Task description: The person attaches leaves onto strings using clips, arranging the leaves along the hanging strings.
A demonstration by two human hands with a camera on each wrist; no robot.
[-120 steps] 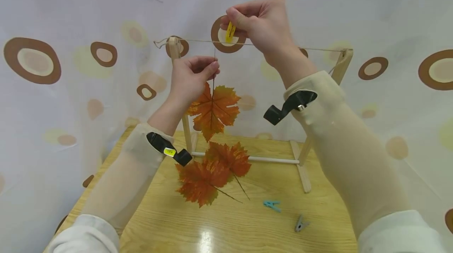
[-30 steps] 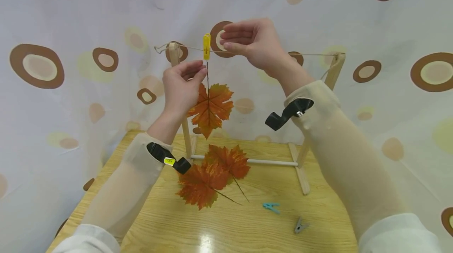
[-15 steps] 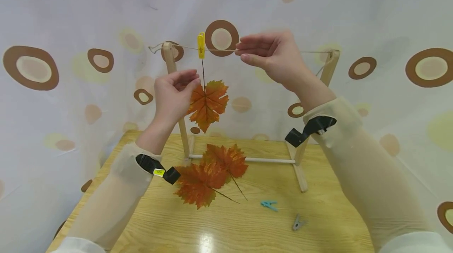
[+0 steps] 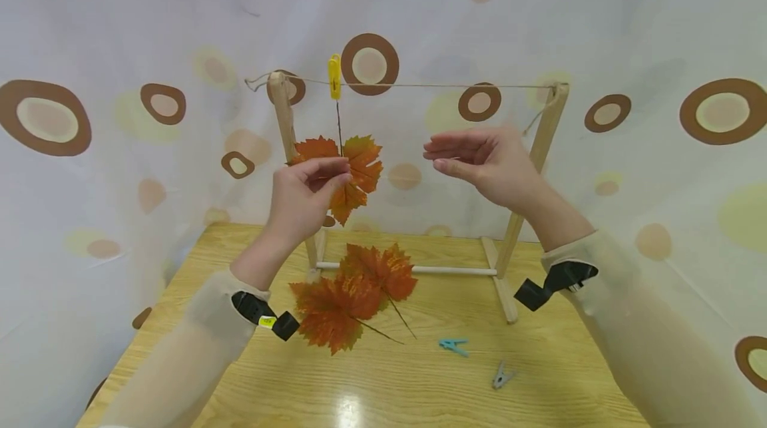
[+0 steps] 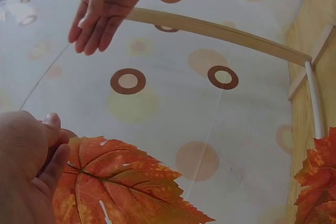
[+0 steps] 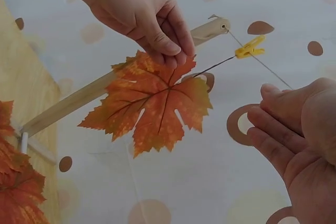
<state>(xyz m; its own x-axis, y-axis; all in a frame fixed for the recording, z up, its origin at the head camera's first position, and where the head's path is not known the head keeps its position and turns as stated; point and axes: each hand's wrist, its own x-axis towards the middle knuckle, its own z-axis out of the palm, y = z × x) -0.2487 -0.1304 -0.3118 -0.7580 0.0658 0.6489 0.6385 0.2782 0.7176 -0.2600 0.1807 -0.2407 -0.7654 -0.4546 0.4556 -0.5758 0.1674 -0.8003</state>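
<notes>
A yellow clothespin (image 4: pixel 334 76) sits on the string (image 4: pixel 413 86) near its left end. From it an orange maple-like leaf (image 4: pixel 364 163) hangs by its dark stem (image 4: pixel 339 123). My left hand (image 4: pixel 301 195) is in front of the leaf, thumb and fingers loosely curled with their tips close together; in the right wrist view these tips overlap the leaf's edge near the stem. My right hand (image 4: pixel 494 165) is held in the air below the string, right of the leaf, fingers straight and thumb apart, holding nothing.
A wooden frame (image 4: pixel 542 135) carries the string, with a white rod (image 4: pixel 455 271) low across it. Two more leaves (image 4: pixel 335 315) lie overlapping on the wooden table (image 4: pixel 269 375). A blue clothespin (image 4: pixel 453 346) and a grey clothespin (image 4: pixel 501 376) lie to their right.
The yellow clothespin went from my right hand onto the string over the stem, and that hand let go, moving right and down. My left hand left the stem and lowered to the leaf.
</notes>
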